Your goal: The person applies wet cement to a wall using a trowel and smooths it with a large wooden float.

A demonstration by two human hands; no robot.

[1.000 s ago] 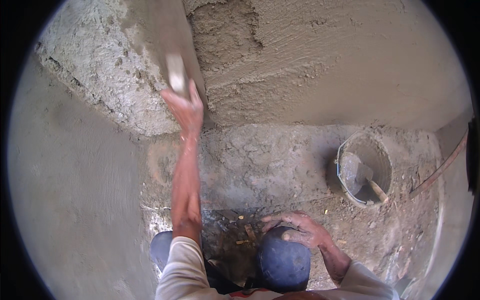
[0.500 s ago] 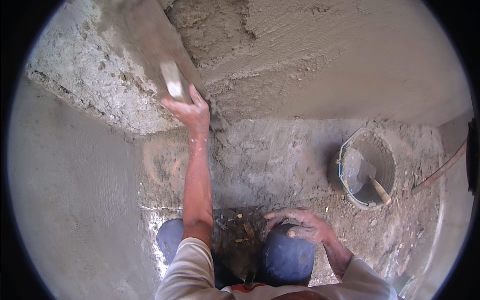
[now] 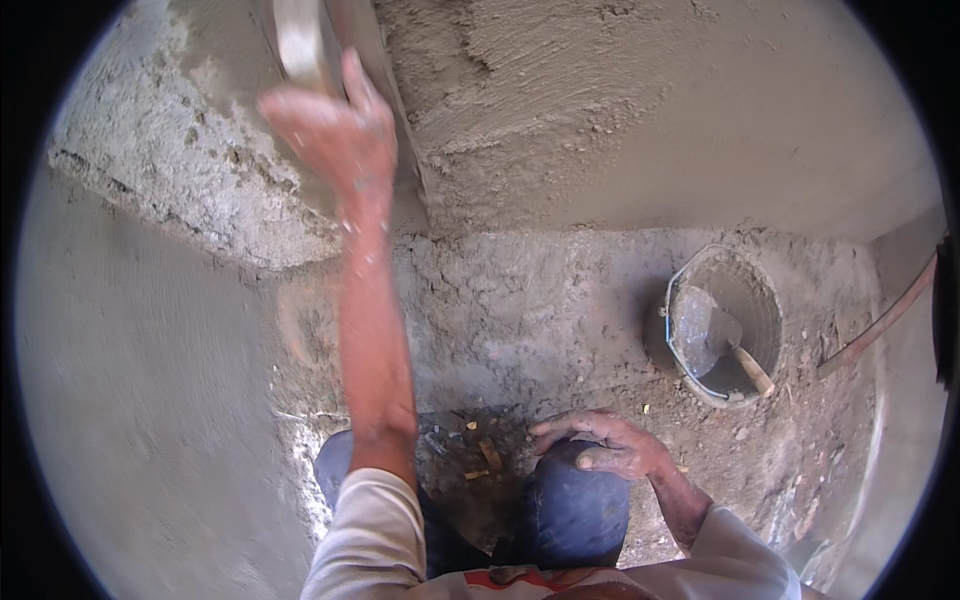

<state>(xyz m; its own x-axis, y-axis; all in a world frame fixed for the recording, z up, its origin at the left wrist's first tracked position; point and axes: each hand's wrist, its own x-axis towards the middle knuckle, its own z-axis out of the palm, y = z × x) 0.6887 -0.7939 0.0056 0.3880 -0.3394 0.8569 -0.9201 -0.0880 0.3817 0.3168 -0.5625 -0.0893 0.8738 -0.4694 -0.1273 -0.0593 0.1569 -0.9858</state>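
My left hand (image 3: 340, 135) is stretched far forward, its fingers wrapped round the pale handle of a long plastering float (image 3: 301, 40). The float lies against the wall (image 3: 540, 110), along the border between wet grey mortar and a rough whitish patch (image 3: 170, 170). Motion blurs the hand slightly, and the float's far end runs out of the picture. On my bent right knee (image 3: 575, 510) rests my right hand (image 3: 615, 445), holding nothing, its fingers loosely spread.
A bucket (image 3: 760, 290) stands on the right, with a wooden-handled trowel (image 3: 750, 368) and some grey mix inside. A curved hose-like strip (image 3: 880, 330) is beyond it. Smooth grey plaster covers the left wall (image 3: 140, 400). Small debris (image 3: 489, 455) lies between my knees.
My left hand has slid the float forward and slightly left along the wall. My right hand stays on the knee.
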